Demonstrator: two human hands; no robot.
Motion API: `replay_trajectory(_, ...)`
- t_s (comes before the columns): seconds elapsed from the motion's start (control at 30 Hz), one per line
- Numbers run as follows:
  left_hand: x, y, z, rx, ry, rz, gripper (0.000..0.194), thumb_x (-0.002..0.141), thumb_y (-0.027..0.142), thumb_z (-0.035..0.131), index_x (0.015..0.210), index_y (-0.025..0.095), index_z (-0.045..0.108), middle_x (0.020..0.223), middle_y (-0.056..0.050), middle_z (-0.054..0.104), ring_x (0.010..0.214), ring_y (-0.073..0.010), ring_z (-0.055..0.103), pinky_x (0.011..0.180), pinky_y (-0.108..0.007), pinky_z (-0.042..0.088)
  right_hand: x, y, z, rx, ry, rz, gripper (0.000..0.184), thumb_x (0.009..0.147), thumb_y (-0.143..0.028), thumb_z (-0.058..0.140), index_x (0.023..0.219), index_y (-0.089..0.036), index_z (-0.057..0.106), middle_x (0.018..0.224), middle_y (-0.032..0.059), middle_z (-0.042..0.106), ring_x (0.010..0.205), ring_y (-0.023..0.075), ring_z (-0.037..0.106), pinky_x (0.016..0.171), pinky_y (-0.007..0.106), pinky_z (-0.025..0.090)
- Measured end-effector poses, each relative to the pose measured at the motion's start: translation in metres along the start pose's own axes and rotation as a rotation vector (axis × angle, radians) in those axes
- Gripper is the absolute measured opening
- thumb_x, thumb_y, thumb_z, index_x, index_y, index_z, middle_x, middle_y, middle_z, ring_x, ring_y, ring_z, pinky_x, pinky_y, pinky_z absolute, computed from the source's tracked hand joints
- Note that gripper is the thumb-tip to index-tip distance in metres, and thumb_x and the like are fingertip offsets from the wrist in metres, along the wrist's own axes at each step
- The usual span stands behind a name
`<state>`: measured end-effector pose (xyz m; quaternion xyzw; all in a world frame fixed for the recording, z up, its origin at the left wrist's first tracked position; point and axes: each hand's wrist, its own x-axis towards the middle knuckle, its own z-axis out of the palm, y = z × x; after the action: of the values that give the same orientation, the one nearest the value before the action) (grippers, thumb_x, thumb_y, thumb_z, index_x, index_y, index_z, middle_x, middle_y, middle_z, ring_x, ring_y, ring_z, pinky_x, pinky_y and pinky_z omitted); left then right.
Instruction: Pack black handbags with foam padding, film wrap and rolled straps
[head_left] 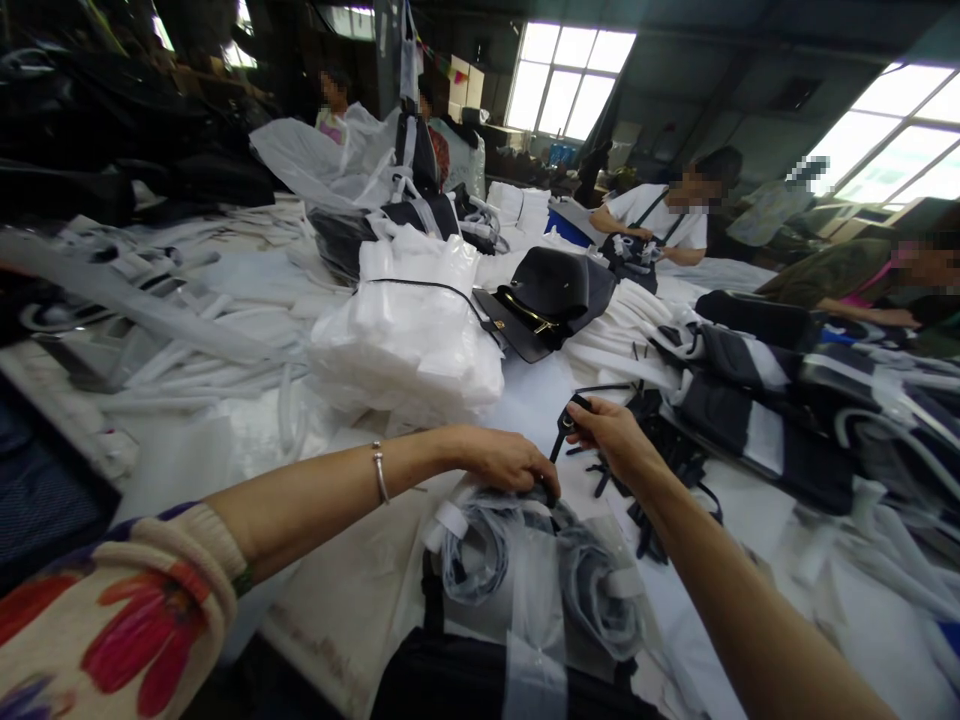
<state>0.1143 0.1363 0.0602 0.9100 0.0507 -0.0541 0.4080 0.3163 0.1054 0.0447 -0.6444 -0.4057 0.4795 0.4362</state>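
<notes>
My left hand (506,462) is closed, its fingers curled down on the top of a black bag (487,680) whose grey handles (525,565) are wrapped in white foam and clear plastic. My right hand (611,432) pinches a thin black strap (564,425) that runs down toward the left hand. A silver bracelet sits on my left wrist, and my sleeve has a red flower pattern. More black straps lie on the table under my right forearm.
A white-covered table (525,395) holds a stuffed white plastic bag (409,330), a black handbag with a gold clasp (544,300), white foam strips (187,340) at left and wrapped black bags (765,400) at right. Other people work at the far side.
</notes>
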Motion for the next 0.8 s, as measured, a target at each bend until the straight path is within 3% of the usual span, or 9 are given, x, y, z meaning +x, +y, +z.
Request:
replay_trajectory(0.17,-0.005,-0.012,-0.002,-0.171,0.041,-0.054,0.043,0.084,0.009,0.048,0.121,0.019,0.067,0.12,-0.003,0.069,0.107,-0.0179,0.064,0.094,-0.023,0.044,0.017,0.007,0.002,0.061,-0.078,0.16,0.02,0.079,-0.026,0.071,0.072,-0.018,0.054,0.063,0.0013,0.064,0.047,0.012,0.062,0.04,0.019,0.043)
replay_trajectory(0.27,-0.003,-0.025,-0.003,-0.202,0.19,-0.101,0.037,0.086,0.016,0.053,0.119,0.02,0.069,0.115,-0.003,0.071,0.101,-0.0173,0.065,0.088,-0.022,0.045,0.012,0.007,0.001,0.121,-0.185,0.207,0.015,0.078,-0.024,0.07,0.076,-0.018,0.056,0.068,0.003,0.067,0.058,0.0148,0.066,0.052,0.024,0.052)
replay_trajectory(0.37,0.005,-0.035,-0.004,-0.212,0.315,-0.102,0.036,0.082,0.012,0.056,0.113,0.021,0.071,0.108,-0.001,0.073,0.095,-0.0151,0.066,0.084,-0.019,0.045,0.003,0.006,0.0,0.167,-0.291,0.23,0.015,0.072,-0.016,0.072,0.083,-0.017,0.063,0.074,0.0028,0.07,0.064,0.0128,0.066,0.06,0.022,0.053)
replay_trajectory(0.5,0.012,-0.039,-0.002,-0.114,0.365,-0.109,0.035,0.081,0.01,0.053,0.109,0.021,0.071,0.095,-0.001,0.074,0.084,-0.0147,0.066,0.077,-0.019,0.045,-0.005,0.005,-0.001,0.193,-0.345,0.272,0.026,0.067,-0.015,0.077,0.091,-0.016,0.068,0.079,0.0018,0.071,0.066,0.0101,0.065,0.055,0.017,0.049)
replay_trajectory(0.57,0.012,-0.038,-0.001,-0.005,0.451,-0.152,0.036,0.083,0.011,0.051,0.114,0.021,0.067,0.095,-0.003,0.073,0.084,-0.0169,0.066,0.075,-0.022,0.046,-0.007,0.004,0.0,0.208,-0.365,0.301,0.032,0.067,-0.016,0.078,0.098,-0.016,0.068,0.085,0.0041,0.073,0.075,0.0134,0.068,0.065,0.022,0.053)
replay_trajectory(0.67,0.011,-0.037,0.001,0.084,0.57,-0.189,0.039,0.084,0.012,0.051,0.121,0.019,0.061,0.103,-0.008,0.072,0.092,-0.0206,0.066,0.08,-0.026,0.047,-0.008,0.005,0.004,0.237,-0.389,0.324,0.04,0.067,-0.014,0.077,0.105,-0.016,0.066,0.093,0.0071,0.073,0.085,0.0179,0.07,0.082,0.033,0.056)
replay_trajectory(0.8,0.015,-0.031,-0.002,0.092,0.695,-0.18,0.039,0.083,0.008,0.049,0.119,0.016,0.059,0.115,-0.011,0.067,0.106,-0.0222,0.061,0.095,-0.032,0.044,-0.006,0.009,0.015,0.231,-0.326,0.293,0.024,0.069,-0.015,0.075,0.092,-0.013,0.065,0.083,0.0076,0.072,0.075,0.0166,0.071,0.079,0.032,0.057)
